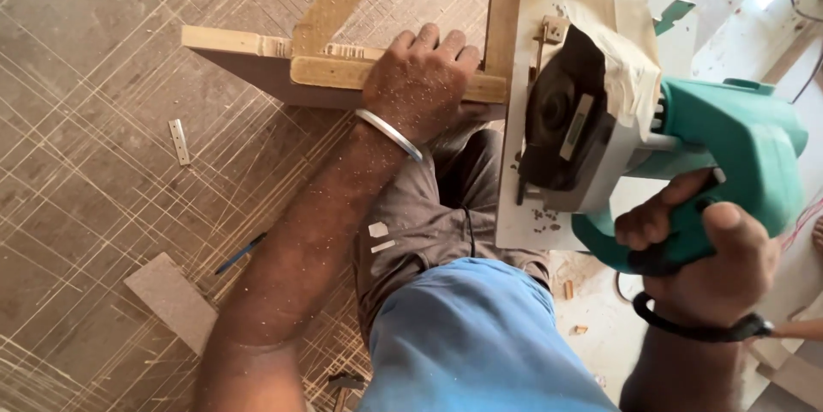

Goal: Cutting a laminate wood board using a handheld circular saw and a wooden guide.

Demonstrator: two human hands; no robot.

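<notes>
Under right hand (pixel 703 249), teal saw (pixel 729 155)

The left hand (pixel 420 78) presses a wooden square (pixel 343 69) onto the board (pixel 257 78) while the right hand (pixel 703 249) grips a green circular saw (pixel 651 146).

You have no packages, signs or screens in front of you. The only label is a narrow strip label (pixel 576 126) on the black guard of the saw (pixel 651 146), right of the frame's centre. It is a slim, pale grey rectangle, tilted slightly off upright, with small dark print too fine to make out. Lower down, near the frame's centre, two small white tags (pixel 380 236) sit on grey cloth.
</notes>
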